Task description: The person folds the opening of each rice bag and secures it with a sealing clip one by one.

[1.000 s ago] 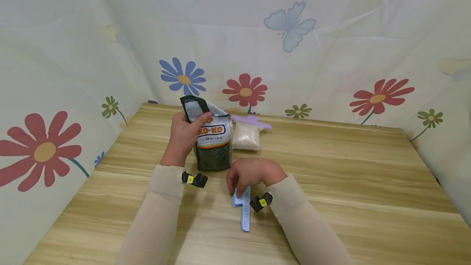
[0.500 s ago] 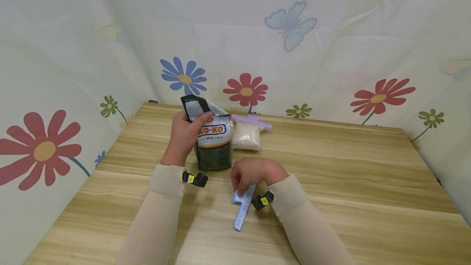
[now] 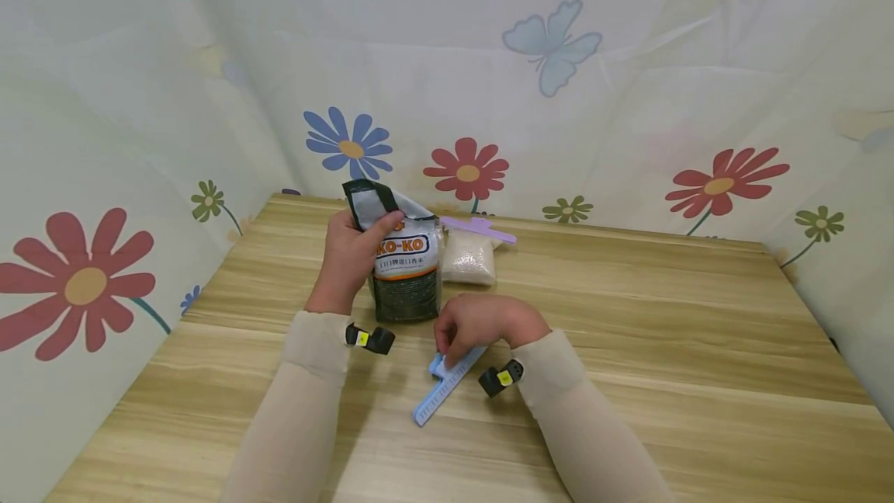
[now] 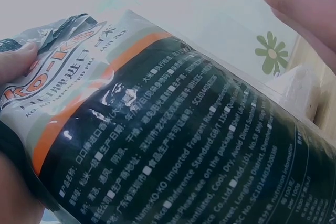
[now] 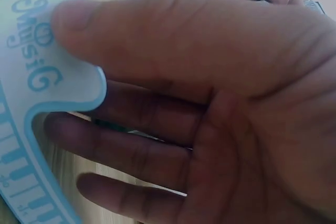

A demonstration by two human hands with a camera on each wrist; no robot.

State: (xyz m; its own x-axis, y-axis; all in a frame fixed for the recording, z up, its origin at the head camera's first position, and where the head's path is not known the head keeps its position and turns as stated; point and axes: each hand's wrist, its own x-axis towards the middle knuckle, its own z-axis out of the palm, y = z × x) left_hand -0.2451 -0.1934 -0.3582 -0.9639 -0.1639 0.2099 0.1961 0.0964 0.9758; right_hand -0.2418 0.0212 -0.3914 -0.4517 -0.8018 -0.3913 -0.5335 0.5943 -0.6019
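My left hand (image 3: 349, 258) grips the upper left part of a KO-KO rice bag (image 3: 407, 293), thumb across its front, and the bag stands with its top folded over. Dark green with an orange stripe, the bag (image 4: 173, 114) fills the left wrist view. In front of it my right hand (image 3: 485, 324) pinches a light blue clip (image 3: 447, 388) by its handle. Music lettering and piano keys mark the clip (image 5: 47, 72) in the right wrist view, where the thumb lies on the handle and the other fingers reach behind.
Behind the rice bag, to its right, lies a small clear bag of white grains (image 3: 468, 258) with a purple clip (image 3: 478, 229) across its top. The wooden table (image 3: 663, 348) meets a flower-printed cloth (image 3: 615, 130) at the back and sides.
The blue clip has turned in my right hand, its long lower end swinging leftward and slightly up. The left hand and the rice bag stay where they were.
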